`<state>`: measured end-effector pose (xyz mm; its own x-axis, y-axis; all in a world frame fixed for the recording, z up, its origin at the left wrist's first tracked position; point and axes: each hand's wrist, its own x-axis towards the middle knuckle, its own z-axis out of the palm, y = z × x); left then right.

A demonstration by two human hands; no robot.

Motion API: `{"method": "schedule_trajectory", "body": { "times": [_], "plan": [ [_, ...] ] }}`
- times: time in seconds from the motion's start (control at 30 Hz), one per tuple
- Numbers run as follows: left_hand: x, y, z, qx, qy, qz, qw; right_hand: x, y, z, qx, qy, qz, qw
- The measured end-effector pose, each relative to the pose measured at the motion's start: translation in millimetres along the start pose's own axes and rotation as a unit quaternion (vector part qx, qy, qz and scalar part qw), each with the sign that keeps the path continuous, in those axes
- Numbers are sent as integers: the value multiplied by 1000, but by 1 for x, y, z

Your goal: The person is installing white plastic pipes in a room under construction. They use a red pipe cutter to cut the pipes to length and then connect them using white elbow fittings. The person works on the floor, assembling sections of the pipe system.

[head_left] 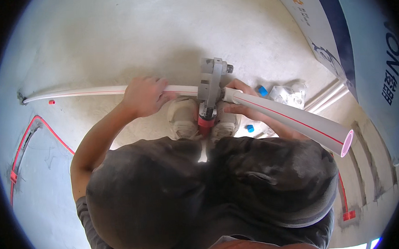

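Observation:
Between my shoes stands a grey pipe fusion welder [210, 86] with a red handle [205, 123] pointing toward me. A long white pipe with a red stripe [91, 91] runs from the left to the welder's left side, and my left hand [147, 97] is closed over it near that end. On the right, a second white striped pipe [295, 119], with a white fitting [230, 94] at its inner end, meets the welder's other side. My right hand [247, 100] grips it just behind the fitting; the pipe partly hides the palm. The joint faces inside the welder are hidden.
Two blue caps [263, 91] [250, 128] and a clear plastic bag [288, 94] lie right of my shoes [183, 117]. More white pipes [325, 96] rest farther right, by a large printed panel [370, 50]. A small red piece [51, 102] and red conduit [38, 117] are at left.

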<state>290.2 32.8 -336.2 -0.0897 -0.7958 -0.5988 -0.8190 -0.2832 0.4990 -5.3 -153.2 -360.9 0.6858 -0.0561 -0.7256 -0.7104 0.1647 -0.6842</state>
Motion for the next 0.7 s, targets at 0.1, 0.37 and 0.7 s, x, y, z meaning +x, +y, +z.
{"method": "schedule_trajectory", "body": {
  "times": [0.1,0.37,0.7],
  "plan": [
    [2,-1,-5,-16,-23,-10,1000,0,-1,-4,0,-35,31,999],
    [8,-4,-3,-17,-26,-9,999,6,8,0,4,-31,13,999],
    [9,-2,-2,-25,-22,-1,999,8,7,2,9,-26,-10,1000]
  ]
}}
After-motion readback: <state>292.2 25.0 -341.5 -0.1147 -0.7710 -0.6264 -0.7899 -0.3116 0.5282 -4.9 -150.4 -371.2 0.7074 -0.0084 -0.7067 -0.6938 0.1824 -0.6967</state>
